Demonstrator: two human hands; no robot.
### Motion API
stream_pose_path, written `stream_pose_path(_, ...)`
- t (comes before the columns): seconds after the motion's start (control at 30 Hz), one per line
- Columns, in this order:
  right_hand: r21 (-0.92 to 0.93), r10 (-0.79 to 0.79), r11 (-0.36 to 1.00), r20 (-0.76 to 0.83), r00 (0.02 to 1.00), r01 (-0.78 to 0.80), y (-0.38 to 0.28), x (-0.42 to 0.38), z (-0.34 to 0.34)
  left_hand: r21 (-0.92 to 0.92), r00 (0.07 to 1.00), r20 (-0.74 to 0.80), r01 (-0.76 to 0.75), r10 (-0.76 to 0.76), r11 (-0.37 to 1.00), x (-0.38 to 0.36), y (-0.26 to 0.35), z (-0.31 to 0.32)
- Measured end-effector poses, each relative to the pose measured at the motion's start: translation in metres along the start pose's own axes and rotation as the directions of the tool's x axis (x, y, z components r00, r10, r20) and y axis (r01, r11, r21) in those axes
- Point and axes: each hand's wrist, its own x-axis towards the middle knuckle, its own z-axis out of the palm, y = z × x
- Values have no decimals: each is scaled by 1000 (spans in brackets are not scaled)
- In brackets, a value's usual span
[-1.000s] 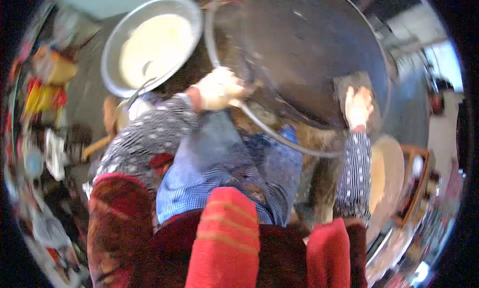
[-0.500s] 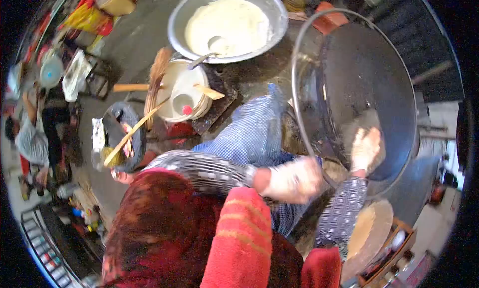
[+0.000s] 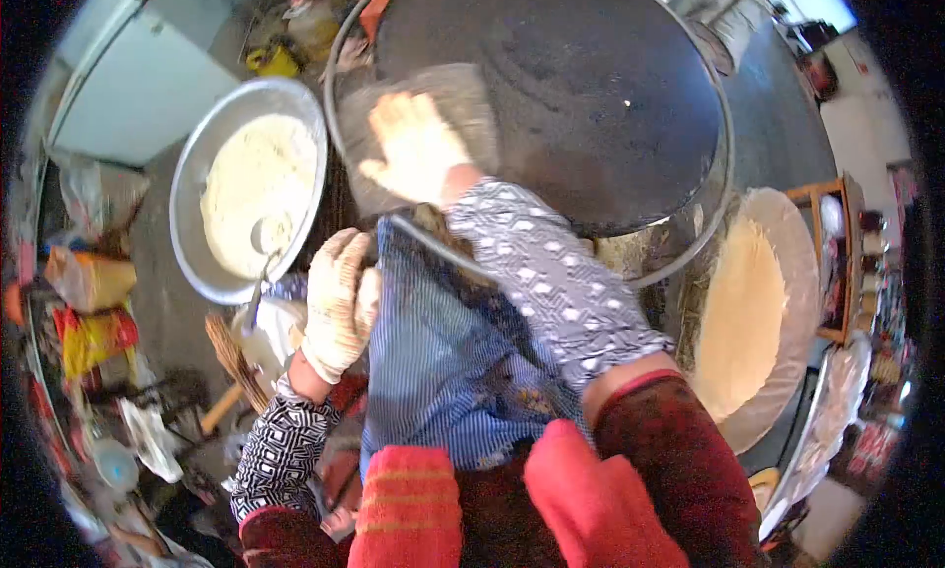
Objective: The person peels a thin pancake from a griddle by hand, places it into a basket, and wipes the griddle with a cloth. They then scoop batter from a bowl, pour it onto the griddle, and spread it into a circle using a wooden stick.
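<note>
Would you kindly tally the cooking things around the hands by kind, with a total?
Griddle: 1
Wiping pad under the right hand: 1
Batter basin: 1
Ladle in the basin: 1
Pancake stack: 1
Glove on the left hand: 1
Total: 6

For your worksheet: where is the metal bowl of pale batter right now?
In the head view, the bowl of batter sits upper left, beside the big dark griddle, just above the gloved left hand.
</note>
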Motion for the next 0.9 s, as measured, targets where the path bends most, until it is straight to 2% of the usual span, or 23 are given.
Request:
stream_pose_path(0.03, 35, 16, 999, 184, 983, -23, -2, 15, -4, 74, 993, 39, -114, 111, 991, 17, -4, 2)
stream_pose_path(0.07, 44, 21, 999, 144, 989, -28, 3, 19, -7, 155, 973, 73, -229, 221, 961, 27, -3, 2)
stream_pose_path(0.13, -37, 109, 994, 178, 978, -104, 35, 30, -3, 148, 951, 145, -294, 273, 944, 54, -32, 0)
stream_pose_path(0.2, -140, 200, 970, 3, 980, -198, 94, 24, -3, 231, 938, 238, -307, 253, 923, 81, -60, 2)
stream_pose_path(0.23, -189, 324, 940, 230, 918, -285, 115, 26, -54, 276, 921, 279, -347, 270, 896, 93, -75, 4)
stream_pose_path(0.27, -202, 354, 917, 15, 935, -344, 159, 9, -45, 324, 904, 320, -386, 284, 864, 105, -93, 7)
stream_pose_path(0.3, -228, 476, 864, 83, 875, -449, 192, -5, -70, 392, 878, 360, -450, 316, 803, 111, -118, 19)
stream_pose_path(0.33, -285, 440, 827, -208, 874, -484, 239, -33, -57, 394, 879, 352, -450, 321, 801, 115, -127, 22)
stream_pose_path(0.4, -310, 628, 703, -153, 763, -640, 290, -81, -101, 273, 694, 564, -668, 447, 692, 121, -134, 31)
stream_pose_path(0.43, -346, 650, 658, -188, 737, -669, 322, -112, -104, 195, 674, 575, -663, 463, 723, 115, -128, 45)
stream_pose_path(0.47, -363, 725, 569, -202, 659, -738, 341, -141, -111, 200, 715, 497, -646, 492, 737, 103, -116, 56)
stream_pose_path(0.5, -370, 830, 468, -127, 543, -803, 350, -160, -123, 220, 743, 481, -615, 465, 757, 91, -103, 66)
stream_pose_path(0.53, -392, 746, 438, -345, 570, -809, 379, -193, -94, 245, 771, 466, -584, 435, 774, 79, -89, 74)
stream_pose_path(0.6, -450, 722, 453, -321, 613, -769, 366, -192, -88, 261, 833, 391, -508, 391, 821, 57, -50, 92)
stream_pose_path(0.67, -405, 745, 597, -41, 666, -693, 289, -144, -114, 301, 891, 256, -441, 374, 846, 34, -8, 123)
stream_pose_path(0.73, -317, 543, 802, 35, 839, -506, 210, -105, -108, 143, 957, 166, -261, 237, 955, 18, 56, 150)
stream_pose_path(0.77, -323, 428, 848, -49, 902, -420, 175, -93, -88, 127, 961, 247, -163, 128, 978, 16, 92, 161)
stream_pose_path(0.8, -337, 385, 877, 69, 920, -342, 130, -78, -93, 49, 962, 269, -64, 48, 997, 17, 126, 174)
stream_pose_path(0.83, -243, 291, 928, 2, 957, -282, 99, -77, -69, 117, 930, 358, -131, 82, 984, 22, 157, 173)
stream_pose_path(0.87, -156, 254, 964, 277, 927, -217, 70, -74, -68, 56, 907, 407, -142, 108, 988, 17, 176, 191)
stream_pose_path(0.9, -82, 144, 988, 252, 957, -127, 54, -82, -57, -45, 865, 463, -194, 193, 980, 9, 186, 211)
